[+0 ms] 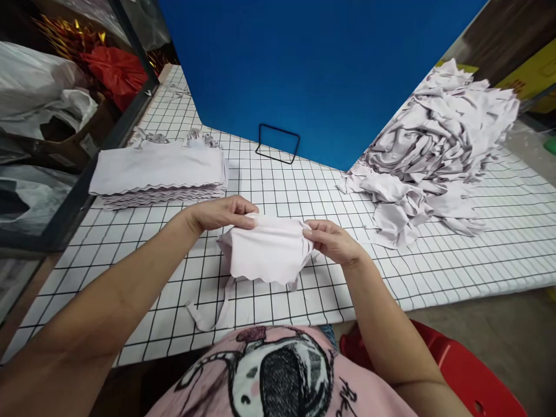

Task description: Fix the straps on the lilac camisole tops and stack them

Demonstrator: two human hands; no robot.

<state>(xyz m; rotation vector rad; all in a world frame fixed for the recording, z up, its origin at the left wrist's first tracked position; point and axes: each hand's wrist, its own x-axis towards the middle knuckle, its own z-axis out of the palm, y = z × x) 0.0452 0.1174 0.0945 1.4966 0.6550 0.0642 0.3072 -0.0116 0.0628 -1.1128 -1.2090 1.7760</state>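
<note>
A small pale pink garment piece (268,250) with a scalloped lower edge hangs between both hands just above the gridded table (278,191). My left hand (221,212) pinches its upper left edge, fingers closed. My right hand (332,240) pinches the upper right corner, fingers closed too. A thin strap (217,313) of the piece trails down onto the table near its front edge.
A neat stack of folded pale pieces (160,172) lies at the left. A loose heap of unfolded ones (438,145) fills the right. A black wire frame (278,143) stands before the blue wall. Bags and red items sit on shelves at far left; a red stool (460,365) is lower right.
</note>
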